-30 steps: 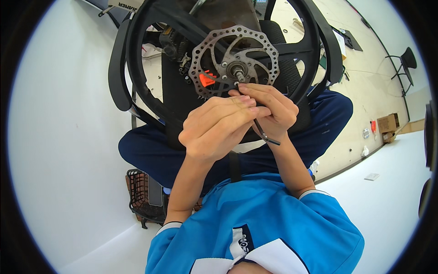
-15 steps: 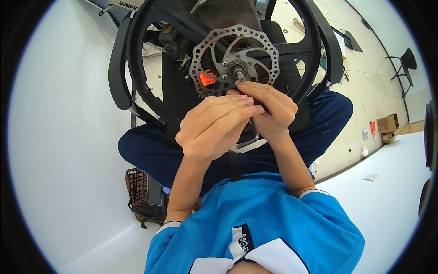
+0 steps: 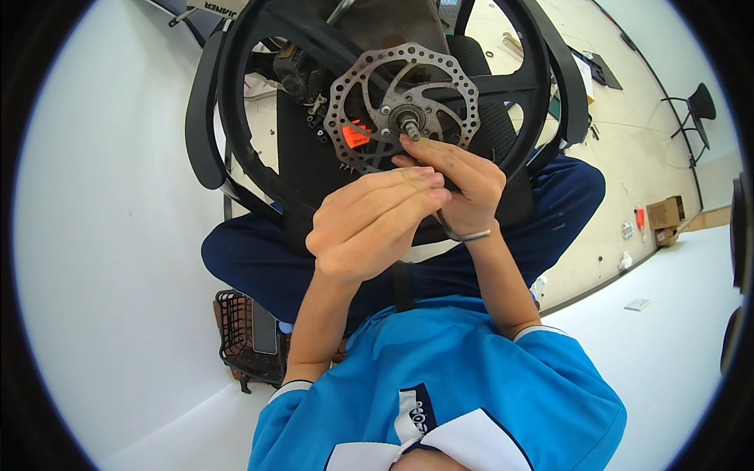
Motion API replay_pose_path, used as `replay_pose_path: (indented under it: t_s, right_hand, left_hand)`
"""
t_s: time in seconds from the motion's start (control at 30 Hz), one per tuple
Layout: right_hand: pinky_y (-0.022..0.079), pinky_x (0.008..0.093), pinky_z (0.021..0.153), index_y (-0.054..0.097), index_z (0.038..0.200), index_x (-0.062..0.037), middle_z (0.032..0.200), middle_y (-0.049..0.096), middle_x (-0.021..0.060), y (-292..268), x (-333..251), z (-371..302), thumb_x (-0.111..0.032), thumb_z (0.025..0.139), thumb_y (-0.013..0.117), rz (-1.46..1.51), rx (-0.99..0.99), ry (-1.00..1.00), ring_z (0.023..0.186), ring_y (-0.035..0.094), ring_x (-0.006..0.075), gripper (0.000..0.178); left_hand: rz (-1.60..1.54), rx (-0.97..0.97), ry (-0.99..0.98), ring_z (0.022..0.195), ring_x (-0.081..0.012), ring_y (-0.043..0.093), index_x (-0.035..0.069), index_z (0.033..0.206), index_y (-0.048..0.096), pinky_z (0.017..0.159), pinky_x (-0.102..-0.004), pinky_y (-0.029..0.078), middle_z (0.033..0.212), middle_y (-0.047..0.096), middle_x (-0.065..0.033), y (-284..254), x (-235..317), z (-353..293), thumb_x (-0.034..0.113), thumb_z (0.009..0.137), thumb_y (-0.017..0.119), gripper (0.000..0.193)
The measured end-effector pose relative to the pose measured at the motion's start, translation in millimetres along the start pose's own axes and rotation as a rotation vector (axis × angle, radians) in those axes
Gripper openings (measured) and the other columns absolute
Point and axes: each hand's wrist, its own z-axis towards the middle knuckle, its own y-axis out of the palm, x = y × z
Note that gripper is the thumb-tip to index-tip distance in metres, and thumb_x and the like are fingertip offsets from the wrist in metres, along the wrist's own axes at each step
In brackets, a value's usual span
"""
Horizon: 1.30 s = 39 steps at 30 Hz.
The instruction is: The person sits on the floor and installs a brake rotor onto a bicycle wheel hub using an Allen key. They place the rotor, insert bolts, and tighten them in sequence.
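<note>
Head view: we see a bent metal hex key (image 3: 470,236) at the middle of the frame, its short arm jutting out below the fingers and pointing right, in front of the right wrist. Our left hand (image 3: 369,220) has its fingers folded together and clamped on the key's shaft. Our right hand (image 3: 465,184) sits just beside it, forefinger stretched up to the lower edge of the threaded axle (image 3: 410,128). We cannot tell whether the right fingers grip the shaft or only steady it.

Above the hands lies the drilled brake disc (image 3: 390,100), mounted on a black spoked wheel (image 3: 510,85). The key's far end is hidden behind our fingers, so we cannot make out what it meets. The wheel's top is cut off by the upper edge, and the dark parts (image 3: 302,71) at the upper left are hard to tell apart. An orange tag (image 3: 356,135) shows at the disc's lower left.

Beneath the wheel we have a black chair seat (image 3: 302,180) between two armrests. At the lower left stands a wire basket (image 3: 233,330). Pale floor (image 3: 636,149) spreads over the right side, with a cardboard box (image 3: 666,212) at the right and a black chair (image 3: 699,110) at the upper right. A white wall (image 3: 94,196) fills the left.
</note>
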Motion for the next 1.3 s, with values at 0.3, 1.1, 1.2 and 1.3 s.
replay_pose_path:
  t_s: [0.3,1.1,1.2,1.3]
  right_hand:
    - [0.058,0.0276,0.064,0.074,0.093,0.0004,0.088,0.076,0.0106,8,-2,-2,0.007,0.07,0.078,-0.037,0.081,0.042,0.073,0.073,0.022,0.025]
    - [0.059,0.0292,0.06,0.075,0.093,0.0003,0.084,0.075,0.0118,15,-58,-26,0.003,0.073,0.082,0.312,-0.271,0.112,0.069,0.074,0.022,0.022]
    - [0.058,0.0315,0.06,0.074,0.093,-0.0008,0.086,0.073,0.011,26,-42,-41,-0.002,0.078,0.079,0.254,-0.377,0.304,0.069,0.072,0.0232,0.016]
    - [0.057,0.0326,0.06,0.073,0.087,-0.0011,0.079,0.071,0.0086,62,-36,-44,-0.001,0.077,0.076,0.094,-0.389,0.053,0.069,0.072,0.0228,0.012]
  left_hand:
    - [-0.024,0.114,-0.058,0.076,-0.0249,0.072,-0.003,0.083,0.068,0.069,-0.0322,0.06,0.08,0.073,-0.0143,4,-2,-1,-0.006,0.063,0.093,0.032]
    - [-0.346,0.766,-0.676,0.056,-0.0209,0.064,0.002,0.106,0.053,0.047,-0.0356,0.057,0.08,0.054,-0.0068,-55,56,-28,0.03,0.111,0.04,0.031]
    - [-0.223,0.848,-0.527,0.046,-0.0079,0.043,0.005,0.107,0.056,0.037,-0.0211,0.029,0.077,0.049,-0.0028,-89,49,-24,0.029,0.112,0.041,0.029]
    - [-0.208,0.703,-0.637,0.046,-0.0062,0.038,0.005,0.108,0.057,0.04,-0.0207,0.025,0.073,0.048,-0.0031,-94,37,-34,0.027,0.111,0.044,0.026]
